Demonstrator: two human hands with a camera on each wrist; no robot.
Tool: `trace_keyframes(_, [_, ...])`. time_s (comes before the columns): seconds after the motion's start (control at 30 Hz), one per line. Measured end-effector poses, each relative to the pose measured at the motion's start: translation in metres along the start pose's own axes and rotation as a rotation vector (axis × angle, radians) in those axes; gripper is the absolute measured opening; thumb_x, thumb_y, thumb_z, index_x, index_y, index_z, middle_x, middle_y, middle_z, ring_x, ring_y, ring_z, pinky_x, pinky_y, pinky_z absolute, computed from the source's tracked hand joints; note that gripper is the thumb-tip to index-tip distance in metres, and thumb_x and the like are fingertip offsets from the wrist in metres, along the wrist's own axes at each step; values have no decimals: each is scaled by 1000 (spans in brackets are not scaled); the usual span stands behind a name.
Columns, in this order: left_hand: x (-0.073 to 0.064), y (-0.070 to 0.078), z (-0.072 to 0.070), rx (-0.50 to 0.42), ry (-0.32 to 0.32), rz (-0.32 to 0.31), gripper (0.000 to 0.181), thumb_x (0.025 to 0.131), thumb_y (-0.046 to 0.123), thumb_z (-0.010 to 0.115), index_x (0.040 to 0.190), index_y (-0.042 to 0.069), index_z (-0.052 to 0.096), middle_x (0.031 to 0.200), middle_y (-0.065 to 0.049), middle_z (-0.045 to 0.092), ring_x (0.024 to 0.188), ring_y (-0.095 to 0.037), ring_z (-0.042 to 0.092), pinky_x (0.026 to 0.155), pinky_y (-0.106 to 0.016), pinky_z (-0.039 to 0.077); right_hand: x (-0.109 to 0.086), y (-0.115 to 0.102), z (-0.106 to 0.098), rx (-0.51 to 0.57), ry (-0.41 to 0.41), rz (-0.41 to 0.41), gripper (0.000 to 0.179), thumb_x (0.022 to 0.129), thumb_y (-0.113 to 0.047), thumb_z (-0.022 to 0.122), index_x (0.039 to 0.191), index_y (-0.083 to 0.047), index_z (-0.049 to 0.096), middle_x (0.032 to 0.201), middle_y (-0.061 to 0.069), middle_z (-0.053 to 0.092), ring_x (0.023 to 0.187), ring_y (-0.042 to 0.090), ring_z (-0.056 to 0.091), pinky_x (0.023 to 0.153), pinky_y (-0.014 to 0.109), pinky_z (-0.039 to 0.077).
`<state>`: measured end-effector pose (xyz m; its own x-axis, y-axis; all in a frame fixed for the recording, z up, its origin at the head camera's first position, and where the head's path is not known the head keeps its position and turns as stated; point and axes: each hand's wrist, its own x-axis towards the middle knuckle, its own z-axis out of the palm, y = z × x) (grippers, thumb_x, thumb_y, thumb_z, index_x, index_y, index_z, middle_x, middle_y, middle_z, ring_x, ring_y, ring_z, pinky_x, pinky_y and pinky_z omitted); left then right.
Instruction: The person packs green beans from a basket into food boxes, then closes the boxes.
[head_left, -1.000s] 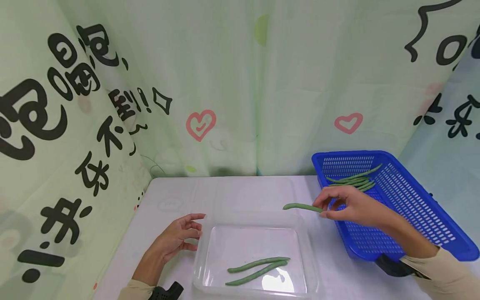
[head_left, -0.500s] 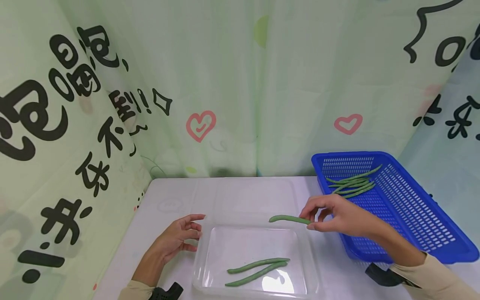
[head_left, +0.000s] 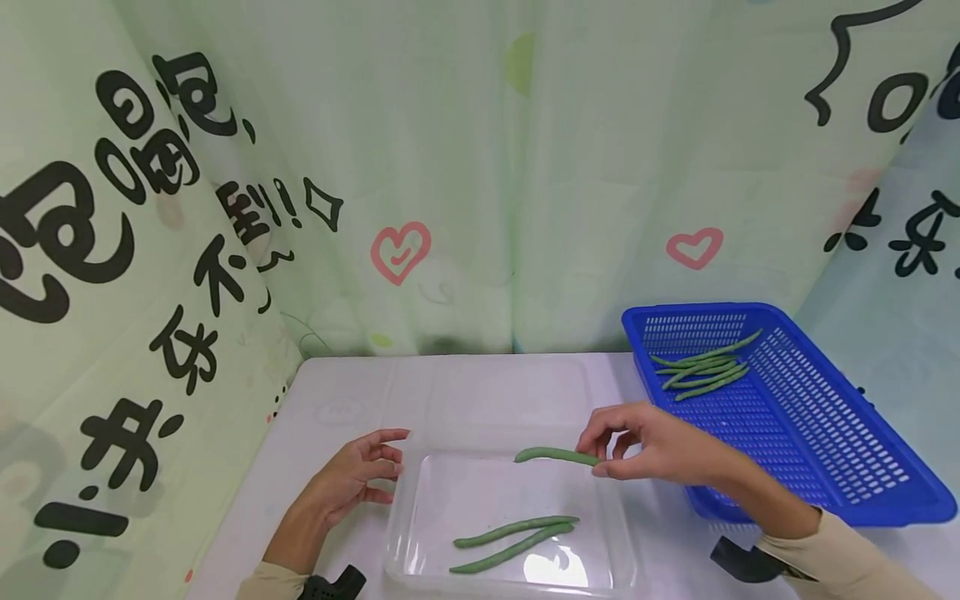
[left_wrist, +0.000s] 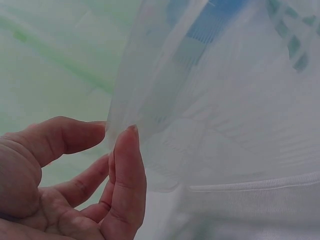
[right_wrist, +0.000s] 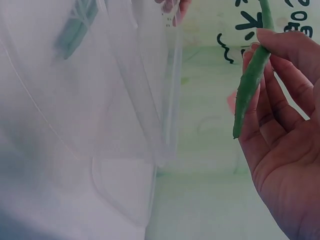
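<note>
Between the thumb and fingers of my right hand [head_left: 645,442] one end of a green bean [head_left: 551,455] is pinched. The bean points left, above the far right part of a clear plastic box [head_left: 622,500]; the right wrist view also has this bean [right_wrist: 251,82] in the fingers. Two more green beans [head_left: 517,530] lie on the box floor. At the left side of the box, my left hand [head_left: 356,475] touches the rim with its fingertips, fingers slightly bent. In the left wrist view, the thumb and fingers [left_wrist: 129,175] meet the box's edge.
A blue perforated basket [head_left: 862,442] stands right of the box, with several green beans [head_left: 705,367] at its far end. The white table [head_left: 465,392] ends against a pale green printed curtain [head_left: 480,167], which also closes off the left side.
My right hand has moved left and toward me with the green bean, from the basket's edge to above the box. My left hand has stayed at the box's side.
</note>
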<state>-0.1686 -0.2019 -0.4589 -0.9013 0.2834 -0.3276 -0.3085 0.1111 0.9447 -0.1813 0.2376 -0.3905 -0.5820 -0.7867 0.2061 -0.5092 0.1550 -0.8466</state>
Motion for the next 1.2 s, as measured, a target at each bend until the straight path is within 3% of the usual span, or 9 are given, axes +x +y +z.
trace_keyframes(0.8, [2,0,-1,-4,1,10,64,92,7,68,150,3,43,107,-6,54,93,-23,61,66,-32,59,27,0,40,120,-125,-3,20,91,-10,75,111,-12,71,100,7,70,92,14,67,73,34,61])
trace_keyframes(1.0, [3,-1,-1,-5,1,1,62,92,5,67,150,3,44,107,-6,54,93,-23,61,66,-32,59,29,0,36,82,-95,4,28,93,-12,74,120,-16,67,116,3,67,104,18,67,90,37,59])
trace_keyframes(1.2, [3,-2,-1,-2,5,1,63,91,5,67,150,2,44,106,-6,54,91,-22,61,67,-33,59,24,1,22,30,-73,10,25,96,-10,69,120,-17,66,115,2,68,103,18,68,91,36,58])
